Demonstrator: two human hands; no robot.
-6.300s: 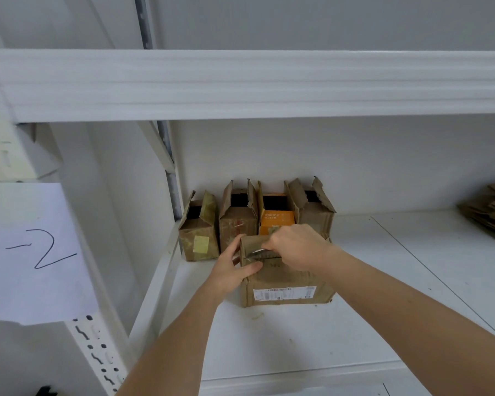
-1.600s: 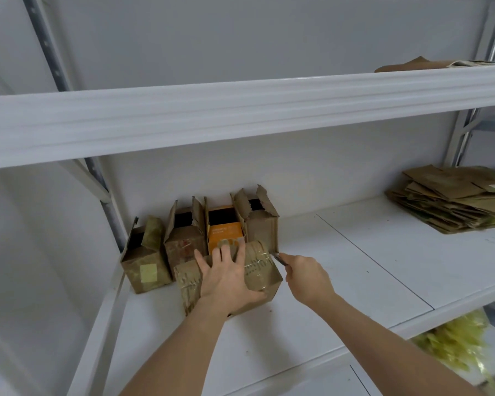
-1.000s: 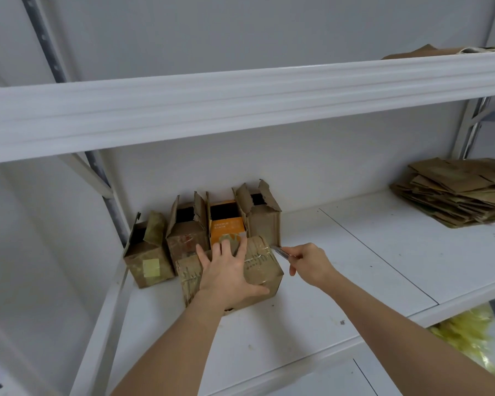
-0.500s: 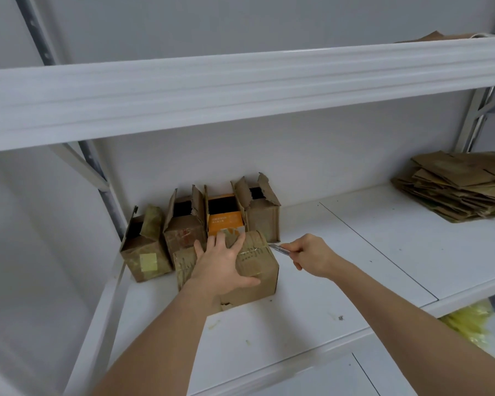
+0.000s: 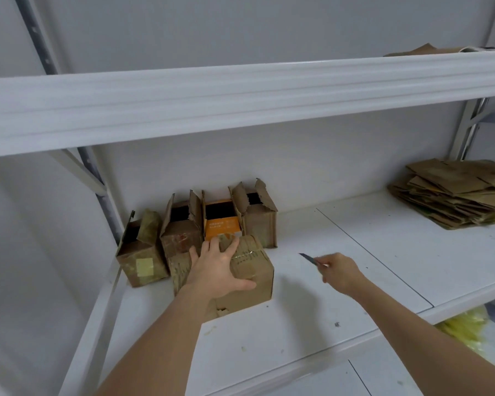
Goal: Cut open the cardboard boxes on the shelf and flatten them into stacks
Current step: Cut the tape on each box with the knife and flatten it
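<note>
While the left hand [image 5: 220, 271] presses spread fingers [image 5: 231, 247] on the box [image 5: 249, 274], right-hand fingers [image 5: 327, 265] pinch a blade [image 5: 308, 258].

The left hand [image 5: 219, 270] lies flat atop a taped cardboard box [image 5: 240, 277] on the white shelf [image 5: 340, 281]. The right hand [image 5: 340, 271] pinches a knife blade [image 5: 307, 258], apart from the box. Four opened boxes [image 5: 200, 227] stand behind; flattened cardboard stack [image 5: 455, 192] lies far right.
</note>
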